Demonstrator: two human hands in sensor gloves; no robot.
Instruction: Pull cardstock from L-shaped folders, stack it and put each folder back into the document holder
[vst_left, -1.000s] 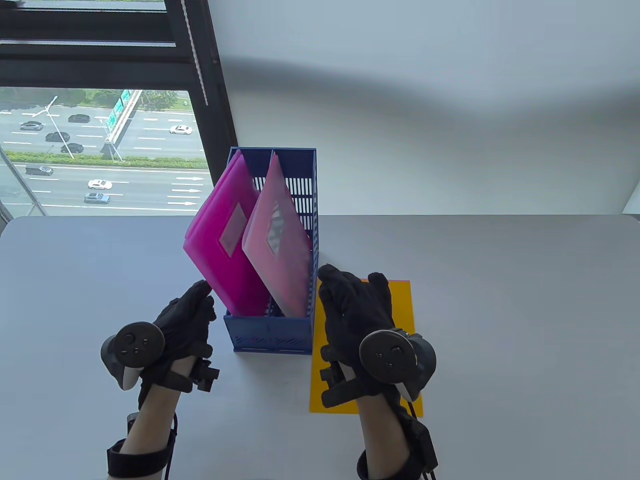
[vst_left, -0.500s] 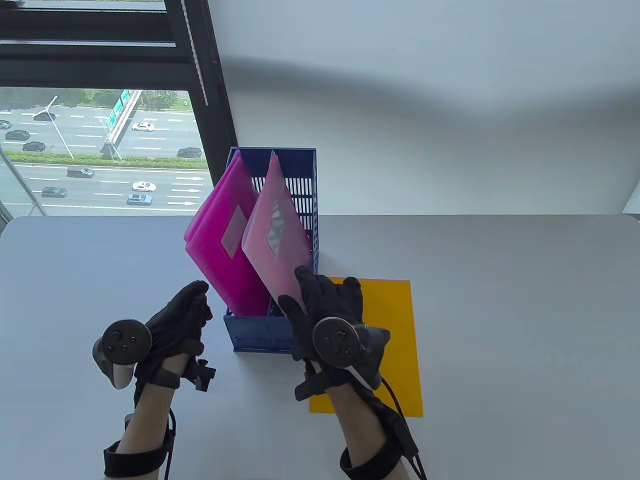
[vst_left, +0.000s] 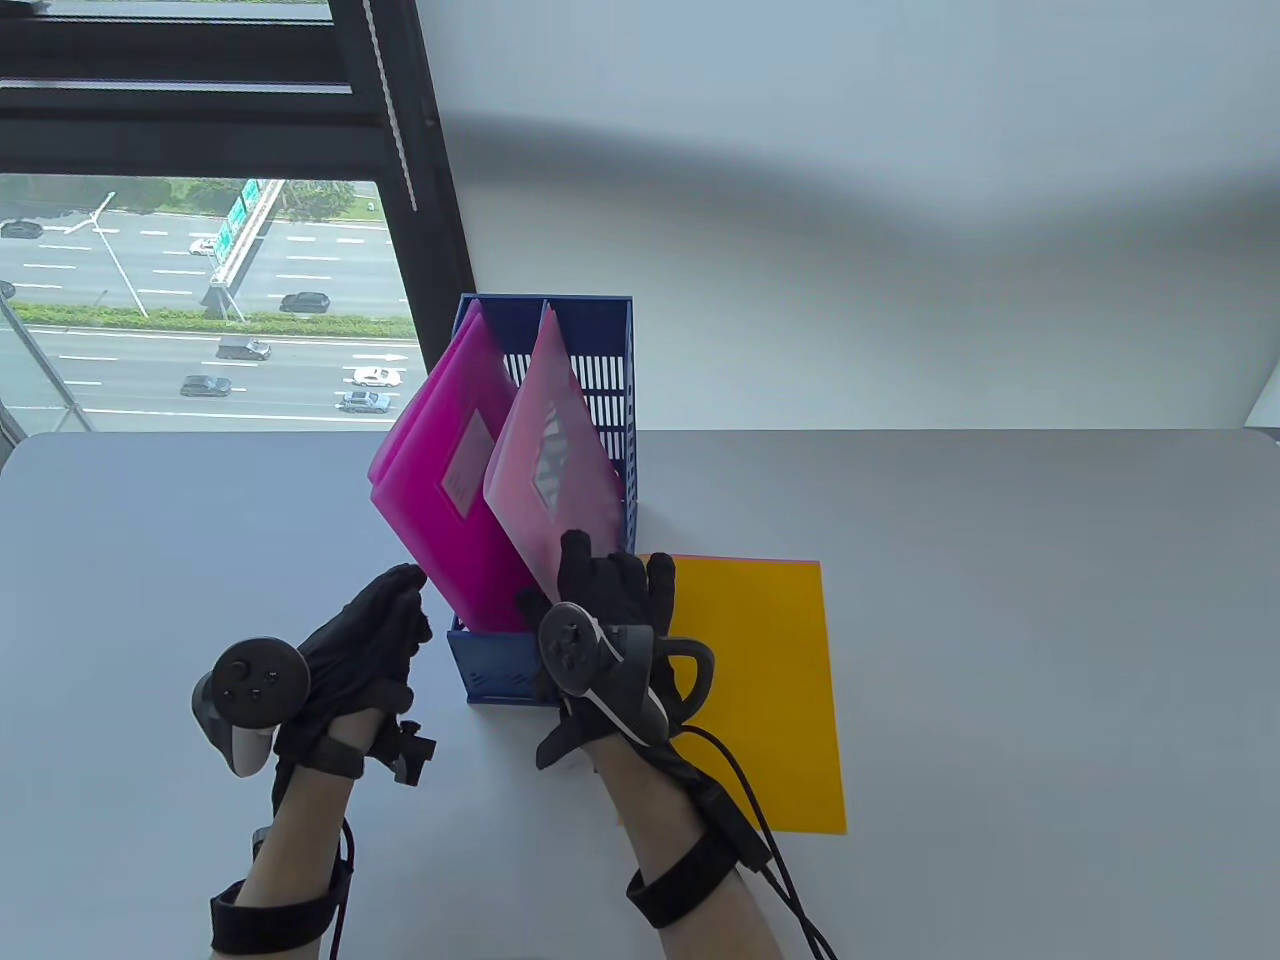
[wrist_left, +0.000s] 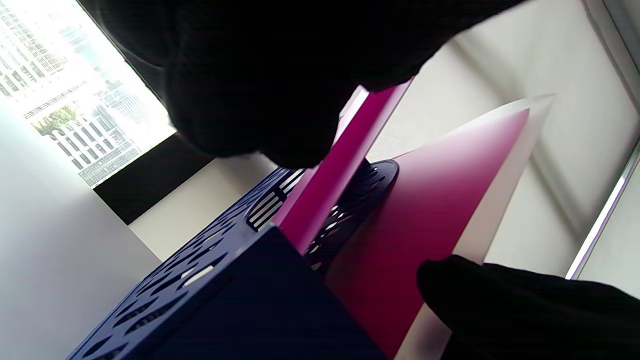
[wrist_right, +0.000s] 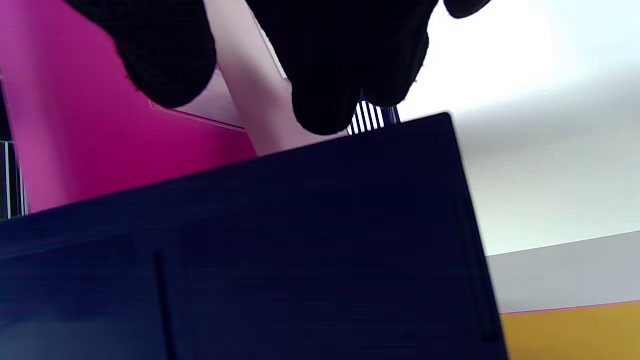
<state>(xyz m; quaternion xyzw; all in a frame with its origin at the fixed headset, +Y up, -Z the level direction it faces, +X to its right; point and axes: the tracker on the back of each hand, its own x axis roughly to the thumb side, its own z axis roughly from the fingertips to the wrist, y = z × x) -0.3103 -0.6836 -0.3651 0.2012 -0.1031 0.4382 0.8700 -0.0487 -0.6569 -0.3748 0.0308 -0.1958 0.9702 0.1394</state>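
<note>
Matte grey table (vst_left: 1000, 620); slotted blue plastic document holder (vst_left: 505, 675), glossy magenta folders (vst_left: 440, 480).

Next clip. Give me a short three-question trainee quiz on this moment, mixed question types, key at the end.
1. True or false: the yellow cardstock lies flat on the table.
2. Which hand reaches the pale pink folder: A left hand, B right hand?
3. Fill in: the document holder is ____ in colour.

Key: 1 true; 2 B; 3 blue.
</note>
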